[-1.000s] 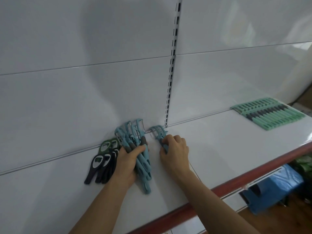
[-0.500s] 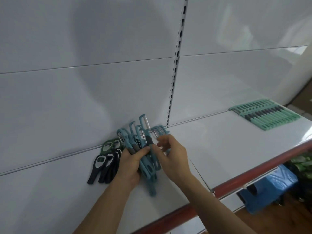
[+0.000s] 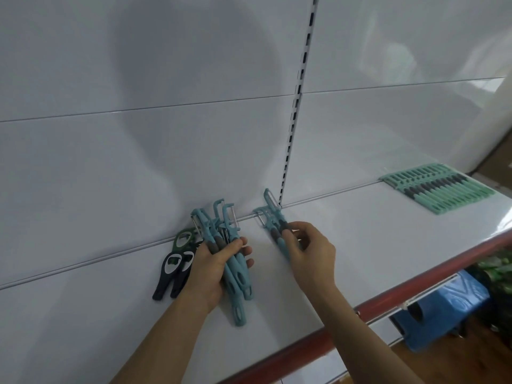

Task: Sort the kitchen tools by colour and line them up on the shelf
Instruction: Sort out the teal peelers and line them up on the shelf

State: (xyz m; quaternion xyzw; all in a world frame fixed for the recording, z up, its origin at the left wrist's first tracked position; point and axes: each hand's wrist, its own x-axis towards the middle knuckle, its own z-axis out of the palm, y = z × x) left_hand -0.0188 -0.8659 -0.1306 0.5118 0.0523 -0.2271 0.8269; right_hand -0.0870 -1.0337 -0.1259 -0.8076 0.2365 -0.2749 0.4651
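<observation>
My left hand (image 3: 213, 266) grips a bundle of several teal peelers (image 3: 231, 245) with grey grip pads, their heads pointing at the back wall and their tails resting on the white shelf (image 3: 360, 245). My right hand (image 3: 310, 249) pinches one teal peeler (image 3: 273, 214) and holds it over the shelf, right of the bundle, beside another teal peeler lying there. Dark bottle openers (image 3: 173, 268), black and dark green, lie left of my left hand. A neat row of mint-green tools (image 3: 437, 188) lies at the far right of the shelf.
The shelf has a red front edge (image 3: 388, 303) and a white back panel with a slotted upright (image 3: 296, 106). Below the shelf at the right stands a blue plastic stool (image 3: 443, 309) on a wooden floor.
My right hand went to the bundle, drew one teal peeler out and carried it right, beside the peeler lying on the shelf. My left hand kept hold of the bundle.
</observation>
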